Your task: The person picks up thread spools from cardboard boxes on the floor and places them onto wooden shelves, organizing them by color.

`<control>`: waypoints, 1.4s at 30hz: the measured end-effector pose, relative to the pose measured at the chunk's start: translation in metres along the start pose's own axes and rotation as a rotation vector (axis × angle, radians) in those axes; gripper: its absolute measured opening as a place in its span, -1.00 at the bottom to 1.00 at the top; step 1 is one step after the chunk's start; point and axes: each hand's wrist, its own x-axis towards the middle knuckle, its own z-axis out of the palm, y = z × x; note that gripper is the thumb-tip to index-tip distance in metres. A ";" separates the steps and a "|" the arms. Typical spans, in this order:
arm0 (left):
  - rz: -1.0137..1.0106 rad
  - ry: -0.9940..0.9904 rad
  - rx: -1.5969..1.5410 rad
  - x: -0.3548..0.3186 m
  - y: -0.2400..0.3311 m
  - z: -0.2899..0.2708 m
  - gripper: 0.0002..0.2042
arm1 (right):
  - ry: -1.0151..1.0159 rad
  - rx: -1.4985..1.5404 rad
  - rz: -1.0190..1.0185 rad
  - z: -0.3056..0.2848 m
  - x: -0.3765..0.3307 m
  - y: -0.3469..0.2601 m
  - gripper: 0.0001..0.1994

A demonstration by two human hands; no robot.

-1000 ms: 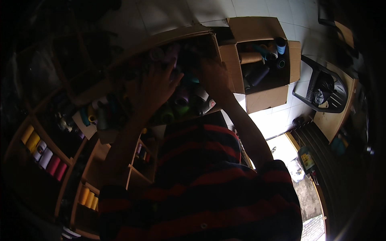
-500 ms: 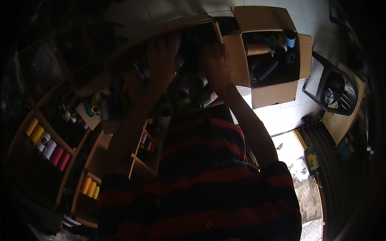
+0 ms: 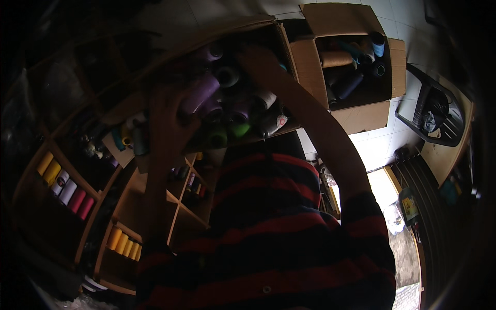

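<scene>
A large cardboard box (image 3: 287, 46) full of thread cones lies in front of me, its inside dark. My left hand (image 3: 173, 111) is closed around the lower end of a purple thread cone (image 3: 204, 93), which leans tilted over the others. Deeper in the box, my right hand (image 3: 257, 61) reaches among the cones at the far side; its fingers are lost in shadow. Between the hands lie a dark grey cone (image 3: 228, 76) and other purple ones. Nearer to me are green cones (image 3: 239, 128) and a grey cone with a pale, red-marked end (image 3: 274, 124).
A second open carton (image 3: 356, 120) with brown, blue and dark cones stands at the right. Beyond it is a black plastic chair (image 3: 454, 121) holding a dark bag. Wooden shelves (image 3: 93, 194) at the left carry yellow, white and pink cones.
My left hand has drawn back toward the left and now has the purple cone. My right hand has shifted left, further into the box. More cones show between them.
</scene>
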 end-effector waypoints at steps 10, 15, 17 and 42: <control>-0.082 0.047 -0.116 -0.028 -0.018 -0.004 -0.53 | 0.004 -0.233 -0.256 -0.011 0.036 0.004 -0.75; -0.093 0.080 -0.187 -0.032 -0.025 -0.005 -0.55 | -0.217 -0.385 -0.039 -0.058 0.011 0.011 -0.74; -0.074 0.080 -0.188 -0.031 -0.026 -0.005 -0.55 | -0.150 -0.441 -0.036 -0.051 0.004 0.006 -0.75; -0.157 0.204 -0.304 -0.036 -0.026 0.020 -0.58 | 0.201 0.068 0.149 -0.027 -0.048 -0.082 -0.67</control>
